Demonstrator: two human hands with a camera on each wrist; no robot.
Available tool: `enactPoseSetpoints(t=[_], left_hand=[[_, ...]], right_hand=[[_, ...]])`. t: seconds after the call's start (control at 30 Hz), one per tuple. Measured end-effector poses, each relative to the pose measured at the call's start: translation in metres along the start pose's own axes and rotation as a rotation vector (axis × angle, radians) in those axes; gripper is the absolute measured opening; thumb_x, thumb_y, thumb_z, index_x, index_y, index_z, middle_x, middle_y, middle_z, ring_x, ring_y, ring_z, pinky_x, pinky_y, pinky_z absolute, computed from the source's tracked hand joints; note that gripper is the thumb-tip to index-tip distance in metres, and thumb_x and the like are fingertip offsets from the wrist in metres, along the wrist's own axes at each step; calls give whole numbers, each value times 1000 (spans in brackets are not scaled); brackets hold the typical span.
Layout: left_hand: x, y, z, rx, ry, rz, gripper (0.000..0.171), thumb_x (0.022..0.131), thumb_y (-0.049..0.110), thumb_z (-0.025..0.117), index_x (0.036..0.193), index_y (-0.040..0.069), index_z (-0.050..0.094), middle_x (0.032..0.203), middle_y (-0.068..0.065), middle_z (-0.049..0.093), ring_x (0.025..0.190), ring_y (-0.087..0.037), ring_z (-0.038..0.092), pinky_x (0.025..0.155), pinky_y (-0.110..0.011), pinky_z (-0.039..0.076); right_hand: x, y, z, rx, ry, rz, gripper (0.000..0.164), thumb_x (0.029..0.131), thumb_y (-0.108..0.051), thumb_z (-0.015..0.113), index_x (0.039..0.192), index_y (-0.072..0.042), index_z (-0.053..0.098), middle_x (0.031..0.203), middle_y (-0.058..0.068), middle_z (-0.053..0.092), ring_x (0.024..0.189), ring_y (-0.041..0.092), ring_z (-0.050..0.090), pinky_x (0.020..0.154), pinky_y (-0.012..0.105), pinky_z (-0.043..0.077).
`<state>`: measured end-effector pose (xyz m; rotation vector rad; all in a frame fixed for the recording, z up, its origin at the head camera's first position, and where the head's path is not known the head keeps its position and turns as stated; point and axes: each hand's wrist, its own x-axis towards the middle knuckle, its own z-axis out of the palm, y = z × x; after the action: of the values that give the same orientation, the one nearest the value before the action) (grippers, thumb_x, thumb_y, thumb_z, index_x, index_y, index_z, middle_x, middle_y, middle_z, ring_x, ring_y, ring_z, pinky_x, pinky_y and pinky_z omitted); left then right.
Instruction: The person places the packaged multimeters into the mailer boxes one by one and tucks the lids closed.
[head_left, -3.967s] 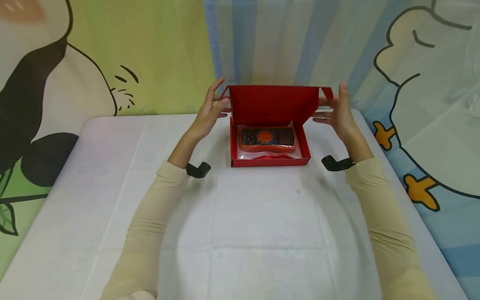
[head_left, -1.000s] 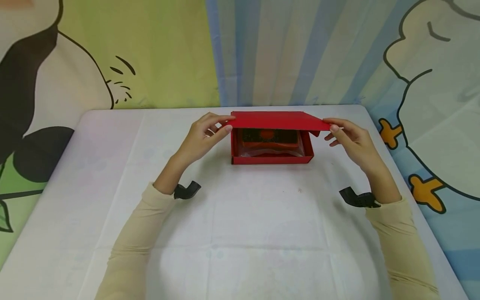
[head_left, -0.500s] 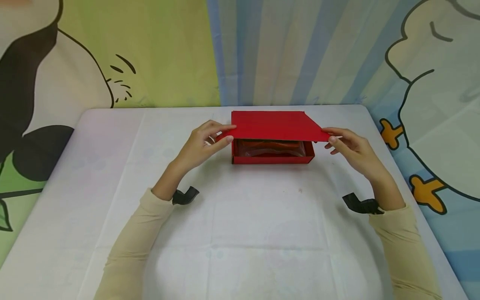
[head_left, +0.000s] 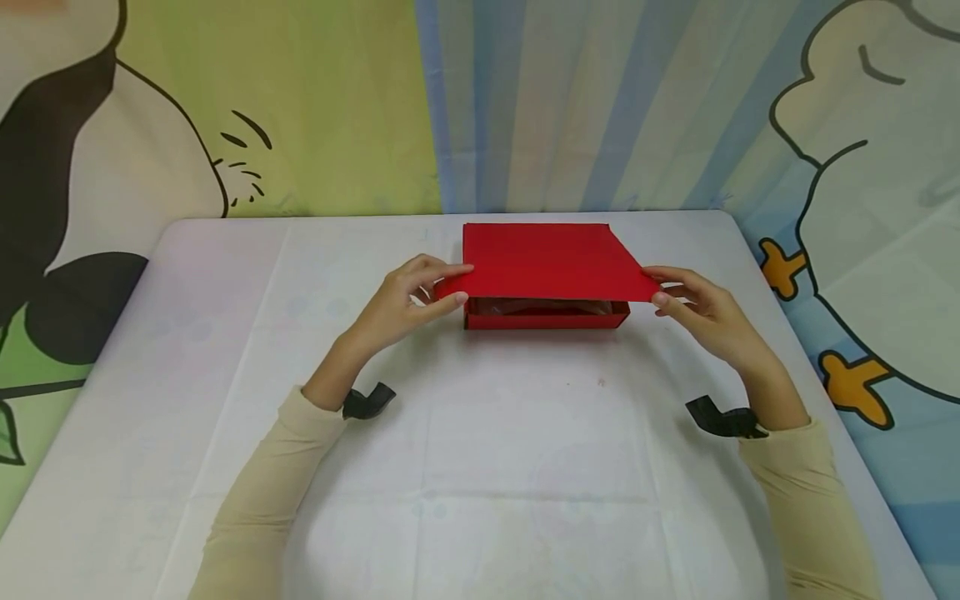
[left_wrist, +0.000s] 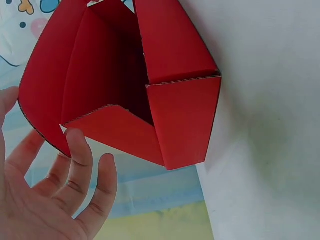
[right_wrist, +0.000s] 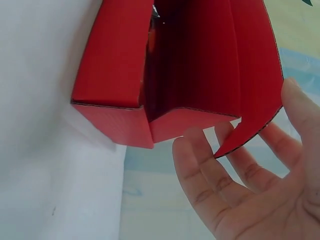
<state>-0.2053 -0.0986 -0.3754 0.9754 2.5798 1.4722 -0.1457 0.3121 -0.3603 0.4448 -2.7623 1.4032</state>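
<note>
A red cardboard box (head_left: 547,322) sits near the far edge of the table, its hinged lid (head_left: 543,258) tilted low over it. Through the narrow front gap, only clear plastic wrap (head_left: 536,307) is visible; the multimeter inside is hidden. At the lid's left front corner, my left hand (head_left: 401,302) pinches the front flap between thumb and fingers. My right hand (head_left: 708,317) pinches the right corner likewise. In the left wrist view, the flap (left_wrist: 47,75) curves past the fingers, with a side flap (left_wrist: 120,130) partly inside the box. The right wrist view mirrors this, fingers behind the flap (right_wrist: 257,75).
A white cloth (head_left: 487,458) covers the table. Behind it hangs a printed curtain (head_left: 315,108) with cartoon animals and stripes. Black wrist mounts (head_left: 369,402) are strapped at both sleeves' cuffs.
The lid has swung from upright, with the orange multimeter in view, forward and down over the box. Both hands moved from beside the lid to its front corners and came lower with it.
</note>
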Motion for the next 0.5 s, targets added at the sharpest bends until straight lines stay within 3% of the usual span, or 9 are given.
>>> enactPoseSetpoints(t=[0.37, 0.5], left_hand=[[-7, 0, 7, -36, 23, 4, 47, 88, 21, 74, 133, 17, 61, 115, 0, 60, 79, -16, 58, 73, -32, 50], [-8, -2, 8, -34, 27, 10, 46, 87, 19, 75, 131, 15, 63, 116, -2, 61, 76, -16, 57, 74, -34, 51]], right_hand=[[-5, 2, 4, 20, -6, 3, 49, 98, -8, 56, 145, -3, 42, 143, 23, 43, 107, 5, 54, 79, 10, 50], [-6, 3, 7, 17, 2, 42, 52, 97, -10, 59, 146, -7, 43, 144, 20, 43, 108, 5, 52, 80, 10, 49]])
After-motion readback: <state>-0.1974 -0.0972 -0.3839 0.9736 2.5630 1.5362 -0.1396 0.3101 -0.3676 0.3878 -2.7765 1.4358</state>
